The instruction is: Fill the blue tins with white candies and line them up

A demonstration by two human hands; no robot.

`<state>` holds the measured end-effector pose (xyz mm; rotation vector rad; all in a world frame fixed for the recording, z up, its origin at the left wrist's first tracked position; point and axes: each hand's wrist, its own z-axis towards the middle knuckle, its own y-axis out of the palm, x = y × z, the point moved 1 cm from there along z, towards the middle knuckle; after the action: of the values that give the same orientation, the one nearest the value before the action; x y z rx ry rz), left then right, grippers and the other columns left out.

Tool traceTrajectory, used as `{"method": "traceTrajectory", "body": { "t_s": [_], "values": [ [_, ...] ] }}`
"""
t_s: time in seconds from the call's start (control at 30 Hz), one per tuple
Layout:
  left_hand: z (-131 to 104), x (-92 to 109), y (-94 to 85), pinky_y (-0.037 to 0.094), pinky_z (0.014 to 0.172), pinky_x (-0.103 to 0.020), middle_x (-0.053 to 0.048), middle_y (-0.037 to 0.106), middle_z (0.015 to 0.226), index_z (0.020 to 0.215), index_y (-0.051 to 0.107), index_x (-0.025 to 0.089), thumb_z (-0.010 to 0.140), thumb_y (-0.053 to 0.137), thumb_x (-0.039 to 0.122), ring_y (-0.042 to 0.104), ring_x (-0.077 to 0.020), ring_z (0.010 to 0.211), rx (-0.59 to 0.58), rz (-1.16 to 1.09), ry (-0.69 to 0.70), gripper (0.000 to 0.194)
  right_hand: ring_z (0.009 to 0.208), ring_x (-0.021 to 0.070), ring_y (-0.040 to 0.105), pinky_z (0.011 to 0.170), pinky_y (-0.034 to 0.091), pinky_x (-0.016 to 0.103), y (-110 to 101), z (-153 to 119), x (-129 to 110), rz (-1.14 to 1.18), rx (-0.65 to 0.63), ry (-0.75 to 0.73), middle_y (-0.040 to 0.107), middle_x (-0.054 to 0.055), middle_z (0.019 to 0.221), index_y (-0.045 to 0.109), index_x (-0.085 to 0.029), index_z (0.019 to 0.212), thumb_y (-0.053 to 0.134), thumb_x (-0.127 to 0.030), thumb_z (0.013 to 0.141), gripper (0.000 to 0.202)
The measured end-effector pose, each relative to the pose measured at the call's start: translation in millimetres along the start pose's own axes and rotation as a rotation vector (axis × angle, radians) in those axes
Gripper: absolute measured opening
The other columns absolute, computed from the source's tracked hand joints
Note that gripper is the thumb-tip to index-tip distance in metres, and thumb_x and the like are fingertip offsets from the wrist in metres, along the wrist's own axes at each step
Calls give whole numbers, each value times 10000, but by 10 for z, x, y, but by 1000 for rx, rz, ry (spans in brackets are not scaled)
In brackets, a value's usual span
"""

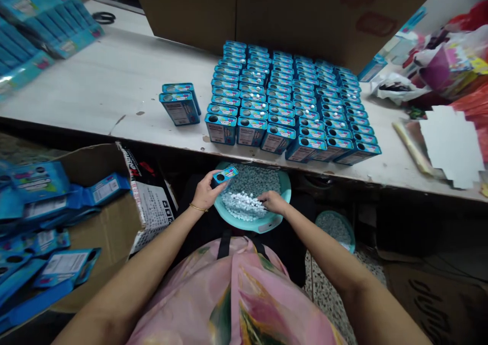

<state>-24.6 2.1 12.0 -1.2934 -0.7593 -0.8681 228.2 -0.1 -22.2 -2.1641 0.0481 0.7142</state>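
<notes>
Mid-frame, our left hand [206, 190] pinches a blue box [229, 174] up-left of our right hand [274, 202], whose grip among pellets [242, 205] we cannot tell.

From the person's head, 1 camera looked forward and steeply down, close above the pink floral garment [247, 299], with the turquoise basin [240, 224] near mid-view and the white worktable [125, 75] farther off, across the upper part.
</notes>
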Motion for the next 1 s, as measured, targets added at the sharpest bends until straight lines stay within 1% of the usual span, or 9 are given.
{"method": "traceTrajectory", "body": {
  "t_s": [0.17, 0.27, 0.47, 0.6, 0.67, 0.73, 0.83, 0.9, 1.0],
  "values": [
    [28, -33, 103, 436, 810, -299, -40, 600, 960, 1062, 506, 166, 708, 552, 315, 565, -167, 866, -50, -2, 34, 388, 756, 114, 553, 633, 361, 169, -612, -296, -203, 84, 88, -110, 652, -15, 807, 660, -238, 973, 466, -109, 662, 388],
    [13, -43, 181, 432, 824, -306, -42, 596, 988, 1074, 502, 174, 705, 540, 259, 565, -172, 884, -96, 29, 62, 381, 715, 112, 546, 602, 343, 173, -884, -359, -387, 49, 104, -129, 649, -7, 762, 671, -218, 946, 481, -144, 678, 337],
    [-32, -54, 292, 408, 874, -336, -72, 566, 1081, 1116, 484, 168, 684, 518, 173, 526, -203, 989, -147, 107, 155, 433, 728, 134, 558, 601, 330, 194, -1107, -235, -772, -196, 88, -116, 663, 23, 732, 701, -206, 787, 481, -200, 704, 235],
    [-31, -71, 335, 399, 888, -357, -80, 566, 1081, 1117, 478, 168, 681, 517, 159, 518, -210, 1006, -166, 110, 190, 437, 730, 165, 570, 604, 332, 226, -1202, -226, -1028, -387, 67, -39, 665, 66, 781, 694, -205, 798, 469, -179, 687, 253],
    [-29, -68, 326, 400, 885, -356, -76, 566, 1078, 1113, 477, 176, 692, 516, 173, 520, -207, 1005, -156, 102, 184, 423, 727, 172, 572, 601, 334, 234, -1249, -298, -1064, -443, 74, -4, 661, 81, 796, 688, -197, 805, 454, -176, 696, 259],
    [-32, -56, 284, 411, 867, -334, -67, 569, 1069, 1108, 477, 181, 706, 519, 200, 530, -196, 985, -139, 85, 167, 404, 750, 170, 573, 615, 339, 229, -1259, -396, -974, -443, 84, -15, 659, 73, 802, 681, -203, 814, 445, -177, 714, 258],
    [-45, -29, 175, 439, 803, -297, -52, 587, 1022, 1097, 478, 181, 718, 528, 246, 564, -171, 887, -109, 65, 114, 387, 828, 154, 567, 659, 352, 207, -1126, -464, -630, -339, 114, -60, 655, 32, 863, 651, -244, 922, 439, -183, 745, 282],
    [-56, -12, 97, 442, 787, -290, -43, 594, 995, 1087, 482, 182, 720, 532, 266, 570, -163, 853, -89, 58, 84, 380, 869, 149, 559, 694, 364, 203, -914, -390, -371, -271, 118, -6, 640, 30, 936, 621, -249, 994, 431, -189, 765, 304],
    [-75, 8, 21, 435, 805, -293, -36, 595, 976, 1076, 489, 184, 723, 536, 298, 567, -163, 862, -76, 45, 57, 374, 905, 188, 550, 745, 384, 260, -469, -143, -162, -269, 71, 207, 616, 97, 984, 612, -199, 1010, 404, -151, 781, 313]
  ]
}}
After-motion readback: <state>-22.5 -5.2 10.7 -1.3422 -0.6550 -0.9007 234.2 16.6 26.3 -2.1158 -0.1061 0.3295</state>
